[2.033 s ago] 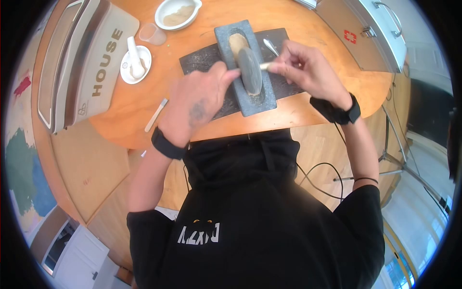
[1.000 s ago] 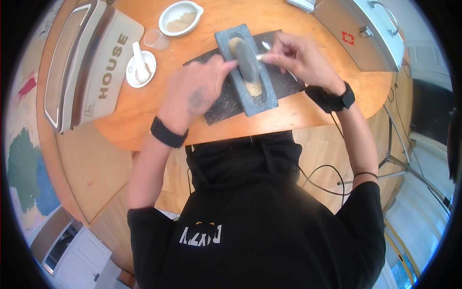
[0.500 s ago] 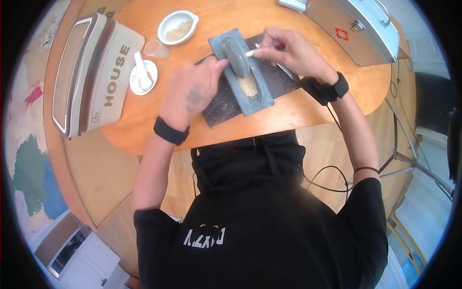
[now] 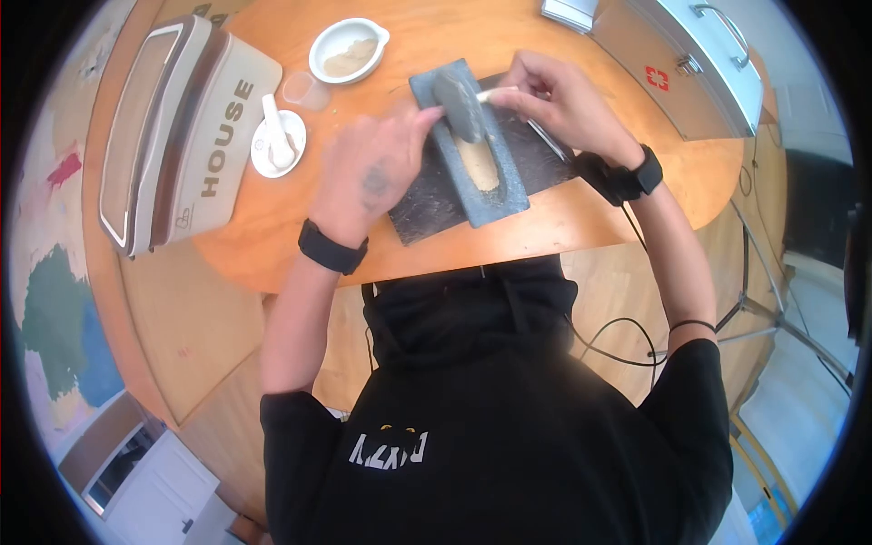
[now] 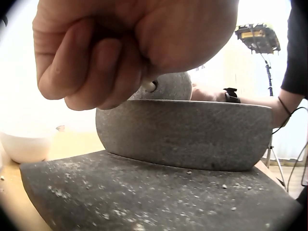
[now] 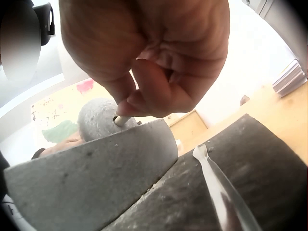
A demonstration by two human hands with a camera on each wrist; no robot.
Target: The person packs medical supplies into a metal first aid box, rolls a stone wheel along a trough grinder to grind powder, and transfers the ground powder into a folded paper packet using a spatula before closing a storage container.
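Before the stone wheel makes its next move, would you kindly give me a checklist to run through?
1. Left hand gripping its end of the axle: ok.
2. Right hand pinching the other end: ok.
3. Stone wheel within the trough: ok.
4. Spoon outside the trough: ok, on the dark board.
5. Board free of crumbs: not ok, pale bits are scattered there.
6. Powder fine enough: cannot tell.

the left hand (image 5: 134, 43) hides part of the pale rod (image 5: 150, 86).
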